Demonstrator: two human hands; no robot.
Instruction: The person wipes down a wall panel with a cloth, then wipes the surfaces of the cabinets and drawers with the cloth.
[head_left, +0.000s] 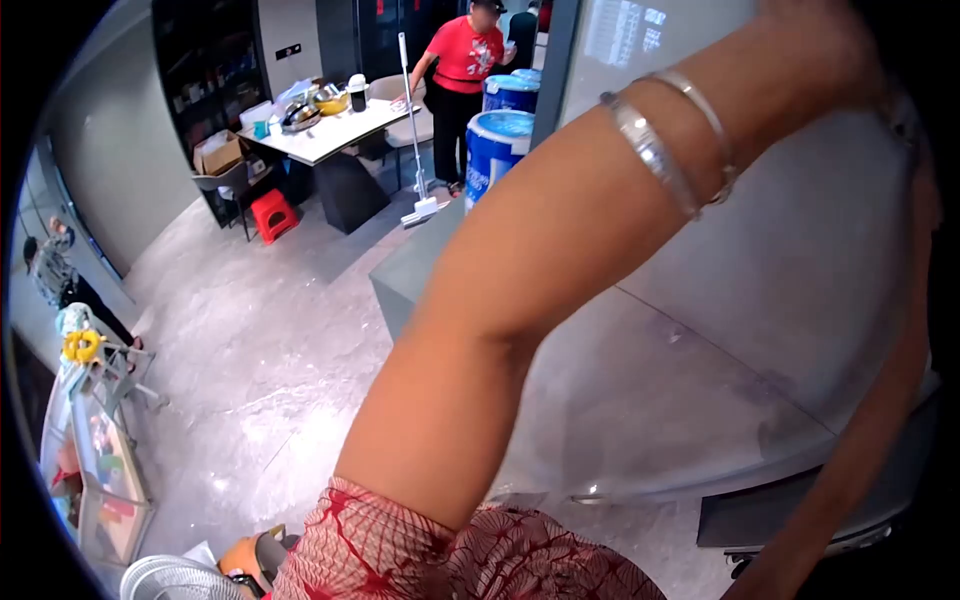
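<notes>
On the far side of the room, blue tubs (484, 150) bore white lettering too small to read, and a person in a red T-shirt (459, 45) with an unreadable pale print stood just beside them, near a white table (330, 137) and a mop (410, 120). Across the near middle, the wearer's left arm (520, 260) rose from a red patterned sleeve (365, 535), slightly bent at the elbow, and slanted up to the right, two silver bangles (650, 150) circling the forearm. Its left hand (825, 40) was a blur at the far right; whether the fingers were apart, together or clamped on something could not be told. The right arm (860, 450) ran up along the right edge, its hand too dark to make out. A glossy grey surface (690, 385) lay behind and below the left forearm, on the right; contact with either hand could not be told.
</notes>
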